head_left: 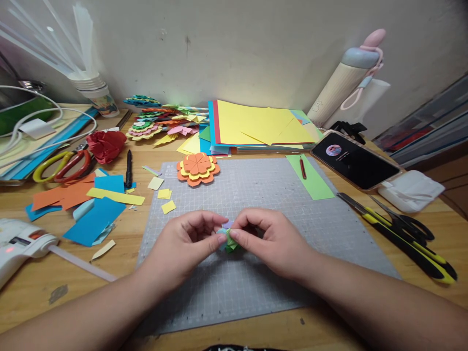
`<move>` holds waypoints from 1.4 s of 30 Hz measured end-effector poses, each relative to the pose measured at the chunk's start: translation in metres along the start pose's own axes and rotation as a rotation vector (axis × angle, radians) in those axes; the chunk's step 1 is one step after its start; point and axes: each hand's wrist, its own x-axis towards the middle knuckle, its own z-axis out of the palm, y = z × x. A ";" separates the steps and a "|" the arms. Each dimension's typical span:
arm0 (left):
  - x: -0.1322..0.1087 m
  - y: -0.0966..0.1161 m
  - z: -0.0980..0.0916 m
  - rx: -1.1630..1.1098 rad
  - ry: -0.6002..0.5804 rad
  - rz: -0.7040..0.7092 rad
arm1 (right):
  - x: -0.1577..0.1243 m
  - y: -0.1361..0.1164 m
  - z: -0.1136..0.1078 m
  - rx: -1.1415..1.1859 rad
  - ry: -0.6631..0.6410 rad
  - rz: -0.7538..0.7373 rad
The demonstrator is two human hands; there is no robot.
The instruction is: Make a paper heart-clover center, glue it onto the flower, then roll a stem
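Over the middle of the grey cutting mat (204,302), my left hand (192,239) and my right hand (268,239) pinch a small folded paper piece (231,243) between thumbs and fingertips. Green, light blue and purple paper shows in it, and the fingers cover much of it. Beyond my hands lies an orange and yellow layered paper flower (198,169). Small yellow paper squares (168,207) are left of it. A green paper strip (310,178) with a small red pencil-like stick (302,167) on it lies at the mat's upper right.
On the left are a glue gun (25,246), blue paper scraps (95,222), scissors (75,163) and a black pen (129,168). Stacked coloured paper (259,122) and paper flowers (157,122) line the back. A phone (356,158), black scissors (405,222) and a utility knife (402,239) are right.
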 end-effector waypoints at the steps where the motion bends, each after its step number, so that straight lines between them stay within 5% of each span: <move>1: -0.001 0.000 0.001 0.020 0.002 0.040 | -0.001 0.000 0.001 -0.006 -0.013 -0.017; 5: -0.004 -0.001 0.000 0.099 0.019 0.126 | -0.002 0.001 0.000 0.049 -0.013 -0.070; 10: 0.003 -0.005 -0.008 -0.001 0.261 0.151 | 0.003 0.004 -0.007 -0.240 0.112 -0.142; 18: 0.010 -0.013 -0.007 -0.038 0.336 0.222 | 0.005 0.011 0.000 -0.583 -0.012 -0.144; 30: 0.013 -0.010 -0.002 -0.016 0.271 0.152 | 0.006 0.009 0.004 -0.329 -0.059 -0.131; 42: 0.012 -0.002 -0.001 -0.119 0.269 0.064 | 0.010 0.006 -0.005 0.392 0.166 0.098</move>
